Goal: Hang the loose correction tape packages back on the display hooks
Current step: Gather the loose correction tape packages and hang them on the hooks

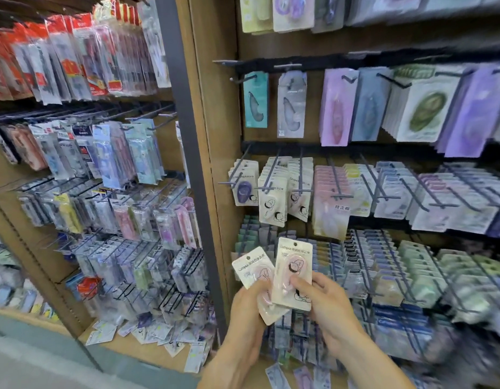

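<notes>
Two pink-and-cream correction tape packages are held in front of the display. My left hand (247, 307) grips the lower one (253, 269), tilted to the left. My right hand (320, 296) pinches the upper one (293, 265), which stands nearly upright and overlaps the first, thumb on its front. Both cards have a hang hole at the top. Just above them, matching cream packages (272, 203) hang on a hook (268, 179) in the middle row. A neighbouring hook (234, 178) carries a purple package.
Rows of black hooks full of tape packages cover the wooden panel (223, 192) to the right. A dark post (187, 136) separates a left bay of hanging stationery. Loose packages (164, 335) lie on the bottom shelf at left and below my hands.
</notes>
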### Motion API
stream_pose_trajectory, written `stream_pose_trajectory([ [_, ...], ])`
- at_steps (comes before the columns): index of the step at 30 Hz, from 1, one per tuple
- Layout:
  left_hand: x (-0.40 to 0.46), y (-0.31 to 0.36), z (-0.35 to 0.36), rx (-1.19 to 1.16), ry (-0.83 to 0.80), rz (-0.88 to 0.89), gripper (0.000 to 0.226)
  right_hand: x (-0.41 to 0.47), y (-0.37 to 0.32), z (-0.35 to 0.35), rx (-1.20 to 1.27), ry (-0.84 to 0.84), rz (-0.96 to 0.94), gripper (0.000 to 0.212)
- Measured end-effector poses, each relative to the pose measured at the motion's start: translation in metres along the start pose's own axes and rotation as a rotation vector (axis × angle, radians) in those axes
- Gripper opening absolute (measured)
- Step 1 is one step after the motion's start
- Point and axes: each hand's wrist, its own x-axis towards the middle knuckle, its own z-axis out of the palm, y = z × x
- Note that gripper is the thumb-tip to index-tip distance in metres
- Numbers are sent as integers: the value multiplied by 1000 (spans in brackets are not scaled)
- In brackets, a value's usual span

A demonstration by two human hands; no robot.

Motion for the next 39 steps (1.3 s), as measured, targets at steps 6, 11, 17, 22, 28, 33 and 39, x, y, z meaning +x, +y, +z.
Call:
stream_pose_trajectory([
  [6, 9, -2, 5, 68, 136, 90, 18, 25, -28, -4, 20, 129, -136, 19],
  [11, 5, 3, 4, 101, 111, 116, 20, 42, -46, 4, -16, 111, -186, 19],
  [17, 0, 5, -1, 135, 96, 123, 20, 52, -51, 7, -52, 102, -212, 17],
  [22, -1, 6, -2, 138, 84, 129, 18, 54, -54, 11, -39, 107, -200, 16],
  [28, -2, 10, -2, 119, 59, 139, 19, 70, -56, 19, 26, 208, -114, 13],
  [33, -2, 10, -3, 124, 45, 108, 19, 118, -73, 41, 257, 324, 89, 18],
  [39, -4, 11, -13, 157, 43, 137, 20, 131, -79, 51, 389, 365, 152, 59],
])
